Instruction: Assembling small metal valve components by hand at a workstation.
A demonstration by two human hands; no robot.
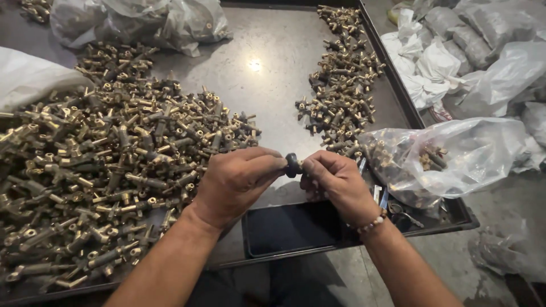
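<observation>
My left hand and my right hand meet above the front of a dark metal tray. Both pinch one small dark fitting between their fingertips. A large heap of brass valve fittings lies just left of my left hand. A smaller, longer heap of the same brass fittings runs along the tray's right side, behind my right hand. A bead bracelet sits on my right wrist.
A dark phone lies flat at the tray's front edge under my hands. A clear plastic bag with some fittings rests on the tray's right corner. More plastic bags and white ones crowd the back and right.
</observation>
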